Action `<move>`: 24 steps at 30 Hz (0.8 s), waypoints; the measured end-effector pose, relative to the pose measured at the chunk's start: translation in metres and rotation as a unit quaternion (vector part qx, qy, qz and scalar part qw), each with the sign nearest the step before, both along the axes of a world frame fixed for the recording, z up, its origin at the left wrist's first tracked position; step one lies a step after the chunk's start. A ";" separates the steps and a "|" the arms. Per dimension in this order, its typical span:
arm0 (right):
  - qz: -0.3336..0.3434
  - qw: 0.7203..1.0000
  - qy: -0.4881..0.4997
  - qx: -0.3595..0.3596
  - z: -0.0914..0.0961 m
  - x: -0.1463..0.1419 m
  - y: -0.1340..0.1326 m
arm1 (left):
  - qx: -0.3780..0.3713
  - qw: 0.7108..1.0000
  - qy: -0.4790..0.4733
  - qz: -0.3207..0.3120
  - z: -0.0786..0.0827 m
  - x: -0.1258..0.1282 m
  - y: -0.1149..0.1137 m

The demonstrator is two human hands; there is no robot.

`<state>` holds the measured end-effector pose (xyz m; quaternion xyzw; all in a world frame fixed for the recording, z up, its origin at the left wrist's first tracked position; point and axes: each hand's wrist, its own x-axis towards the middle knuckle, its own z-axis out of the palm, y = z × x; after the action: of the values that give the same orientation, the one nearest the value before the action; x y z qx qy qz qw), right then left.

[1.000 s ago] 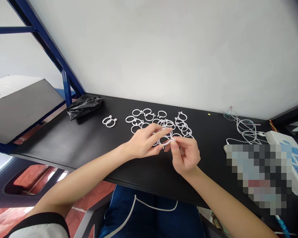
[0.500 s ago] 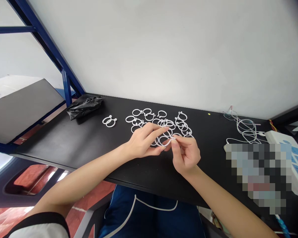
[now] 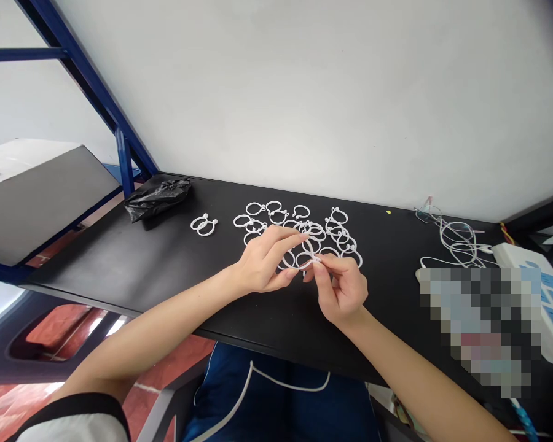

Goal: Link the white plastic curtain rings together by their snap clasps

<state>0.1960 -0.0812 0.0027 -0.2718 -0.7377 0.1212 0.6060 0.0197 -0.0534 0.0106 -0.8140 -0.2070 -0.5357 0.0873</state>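
Just above the table's near middle, a white open curtain ring (image 3: 305, 265) is between my two hands. My right hand (image 3: 343, 285) pinches one end of it between thumb and forefinger. My left hand (image 3: 267, 261) curves around its left side, forefinger along the top and thumb below; the exact contact is partly hidden. Behind my hands, several more white curtain rings with small eyelets (image 3: 345, 239) lie loosely overlapping on the black table (image 3: 156, 264). Two linked-looking rings (image 3: 204, 225) lie apart to the left.
A crumpled black plastic bag (image 3: 159, 197) lies at the back left. On the right are a tangled white cable (image 3: 458, 236), a blurred-out object (image 3: 479, 325) and a white power strip (image 3: 544, 294). A pale wall (image 3: 304, 110) rises behind the table.
My right hand has shifted slightly left with the ring's end, and the held ring has tilted. The left thumb has drawn back a little. The loose rings lie as before.
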 end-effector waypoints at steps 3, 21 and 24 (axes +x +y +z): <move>0.005 1.000 -0.002 -0.004 -0.001 0.000 0.000 | -0.006 1.000 -0.002 -0.006 0.000 -0.001 0.001; 0.040 0.997 -0.014 -0.069 -0.004 -0.002 0.004 | -0.442 0.869 -0.138 -0.173 0.003 0.007 -0.009; 0.050 0.994 -0.028 -0.089 -0.006 -0.001 0.005 | -0.470 0.850 -0.151 -0.184 0.003 0.007 -0.006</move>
<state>0.1950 -0.0766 -0.0035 -0.2911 -0.7533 0.2087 0.5517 0.0270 -0.0595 0.0132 -0.6899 -0.2913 -0.4973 -0.4379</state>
